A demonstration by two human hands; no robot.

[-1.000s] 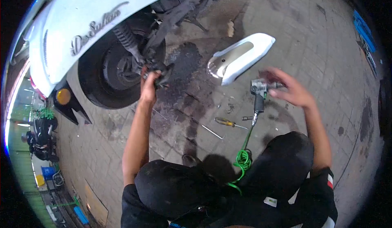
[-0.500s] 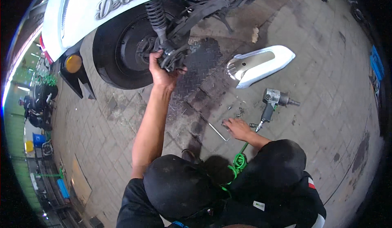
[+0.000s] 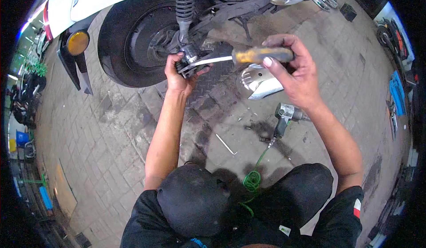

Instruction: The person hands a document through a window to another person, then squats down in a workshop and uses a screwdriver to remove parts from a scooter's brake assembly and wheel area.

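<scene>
My left hand (image 3: 178,77) holds a dark brake caliper (image 3: 187,69) below the spring shock absorber (image 3: 184,6) of a white scooter (image 3: 75,3), beside its rear wheel (image 3: 120,43). My right hand (image 3: 299,75) grips a screwdriver with a yellow-and-black handle (image 3: 250,55), held nearly level, its blade reaching across the caliper; whether the tip is wedged inside cannot be made out. Behind the screwdriver lies a white-and-silver cover (image 3: 262,86) on the paving, partly hidden by my hand.
An air impact wrench (image 3: 283,120) with a green coiled hose (image 3: 251,180) lies before my knees, near small parts and a bent rod (image 3: 225,143). A metal plate (image 3: 204,90) is under the wheel. Blue items (image 3: 396,95) sit at far right; a parked motorbike (image 3: 24,106) at far left.
My right hand has gone from the impact wrench down to the floor, then risen with the screwdriver to the caliper. My left hand stays on the caliper; the view has shifted.
</scene>
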